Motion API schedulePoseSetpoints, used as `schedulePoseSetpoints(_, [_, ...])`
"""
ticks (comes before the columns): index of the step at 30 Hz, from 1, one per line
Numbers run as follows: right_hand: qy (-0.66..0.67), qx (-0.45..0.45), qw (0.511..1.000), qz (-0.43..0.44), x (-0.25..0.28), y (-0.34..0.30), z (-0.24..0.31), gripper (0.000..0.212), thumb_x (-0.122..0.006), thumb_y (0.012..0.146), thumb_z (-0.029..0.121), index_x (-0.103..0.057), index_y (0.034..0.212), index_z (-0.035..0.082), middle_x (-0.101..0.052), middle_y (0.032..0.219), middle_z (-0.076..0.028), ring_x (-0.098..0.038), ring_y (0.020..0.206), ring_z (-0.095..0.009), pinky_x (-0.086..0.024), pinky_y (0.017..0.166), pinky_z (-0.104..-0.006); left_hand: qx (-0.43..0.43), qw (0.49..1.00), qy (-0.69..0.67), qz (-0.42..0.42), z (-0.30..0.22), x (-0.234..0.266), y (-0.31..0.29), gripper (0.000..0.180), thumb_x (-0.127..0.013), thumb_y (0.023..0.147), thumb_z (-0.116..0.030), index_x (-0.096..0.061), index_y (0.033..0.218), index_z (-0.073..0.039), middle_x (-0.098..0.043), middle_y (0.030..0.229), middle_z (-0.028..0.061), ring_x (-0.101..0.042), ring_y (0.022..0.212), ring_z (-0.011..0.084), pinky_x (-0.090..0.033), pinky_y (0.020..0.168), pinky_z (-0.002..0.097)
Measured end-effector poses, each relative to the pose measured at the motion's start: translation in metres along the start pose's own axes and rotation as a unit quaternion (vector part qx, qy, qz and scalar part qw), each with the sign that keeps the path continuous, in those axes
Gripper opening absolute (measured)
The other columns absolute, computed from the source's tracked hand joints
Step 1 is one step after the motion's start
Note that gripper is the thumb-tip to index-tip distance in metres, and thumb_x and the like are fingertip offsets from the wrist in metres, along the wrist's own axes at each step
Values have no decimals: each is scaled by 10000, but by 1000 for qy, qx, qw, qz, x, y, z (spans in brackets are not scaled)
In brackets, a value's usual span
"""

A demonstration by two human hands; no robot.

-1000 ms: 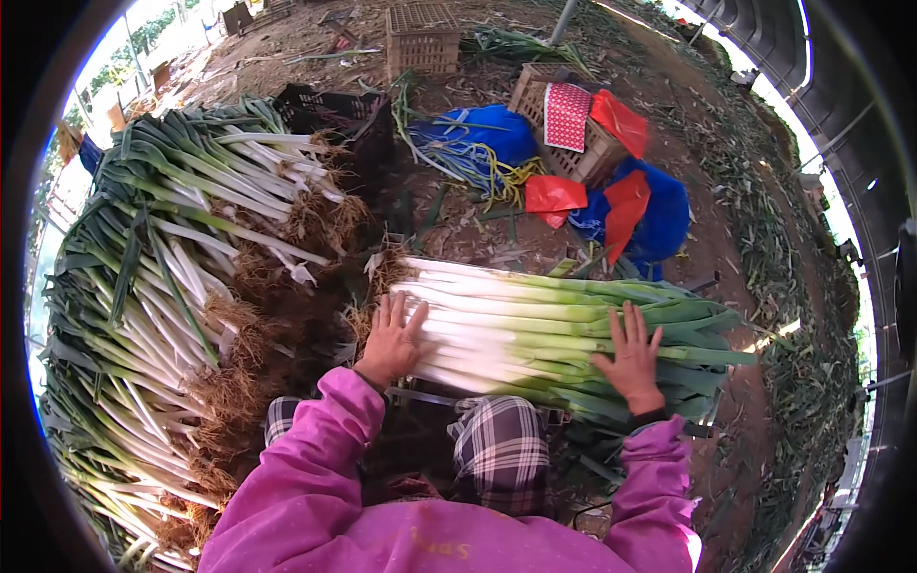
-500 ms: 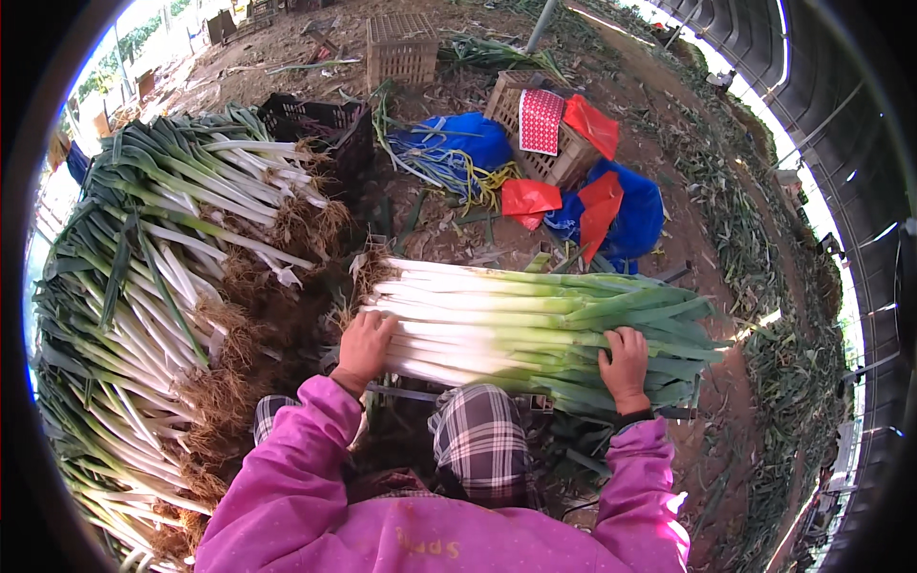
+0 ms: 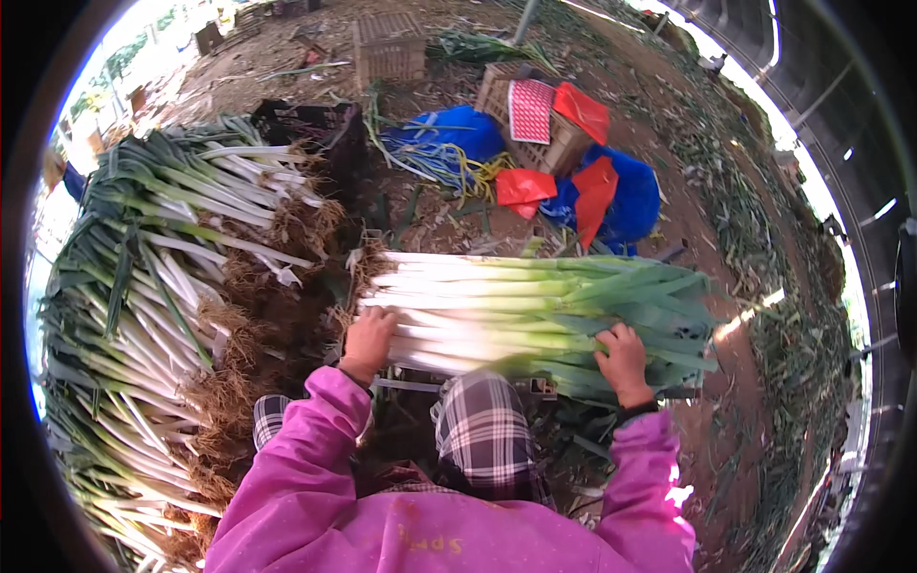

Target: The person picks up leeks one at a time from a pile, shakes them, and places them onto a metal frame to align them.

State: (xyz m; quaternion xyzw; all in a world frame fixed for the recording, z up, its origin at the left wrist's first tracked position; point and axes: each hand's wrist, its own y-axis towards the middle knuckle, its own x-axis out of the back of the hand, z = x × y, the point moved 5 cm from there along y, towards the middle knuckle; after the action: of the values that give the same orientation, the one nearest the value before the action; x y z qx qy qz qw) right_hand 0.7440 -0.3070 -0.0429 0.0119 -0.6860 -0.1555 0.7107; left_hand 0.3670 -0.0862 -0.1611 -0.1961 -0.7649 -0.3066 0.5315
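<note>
A broad bundle of leeks (image 3: pixel 468 310) lies crosswise in front of me, white root ends to the left and green leaves to the right. Near the roots, my left hand (image 3: pixel 369 342) grips the bundle's near side with its fingers curled over the white stalks. My right hand (image 3: pixel 623 365) is closed over the green leaves at the other end, fingers bent on top of them. Parts of a metal frame (image 3: pixel 406 385) show under the near edge of the bundle; the leeks hide most of it.
A large heap of leeks (image 3: pixel 172 229) with soil-caked roots fills the left side. Beyond stand a black crate (image 3: pixel 310 129), a tan crate (image 3: pixel 390 53) and another tan crate (image 3: pixel 559 148) with red bags (image 3: pixel 583 112). Blue bags (image 3: pixel 454 129) lie nearby. Leaf scraps (image 3: pixel 755 315) litter the right.
The leek bundle's leaf end looks straighter and slightly shifted. Both hands keep nearly the same places on it, the right one a little to the left. The whole view has tilted slightly.
</note>
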Motion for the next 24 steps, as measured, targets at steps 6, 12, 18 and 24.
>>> schedulePoseSetpoints(6, [-45,72,996,-5,36,60,63,826,-827,603,303,-511,1356,176,-466,1367,-105,-417,1285,-320,-285,1091,-556,46,994,-95,-14,18,18,10,236,-711,707,-149,-702,942,-164,-622,887,54,-632,870,280,-533,722,395])
schedulePoseSetpoints(12, [-43,129,981,138,-20,82,34,927,-832,563,440,-484,1398,237,-384,1459,-145,-336,1352,-349,-194,1139,-557,86,990,-112,29,26,3,17,232,-603,807,-183,-671,1028,-157,-610,1021,93,-595,1011,318,-500,817,434])
schedulePoseSetpoints(18, [16,96,989,115,-37,94,32,814,-829,568,430,-577,1313,220,-464,1398,-145,-412,1274,-346,-274,1095,-474,57,992,-91,71,-5,-3,54,767,-622,809,-545,-432,1393,-86,-334,1475,209,-274,1389,410,-247,1104,572])
schedulePoseSetpoints(24, [-61,63,992,87,-37,64,68,971,-833,496,517,-517,1356,197,-383,1438,-170,-343,1308,-381,-260,1085,-518,79,984,-122,106,12,-6,36,826,-617,799,-607,-389,1456,-162,-272,1532,197,-240,1413,406,-210,1105,613])
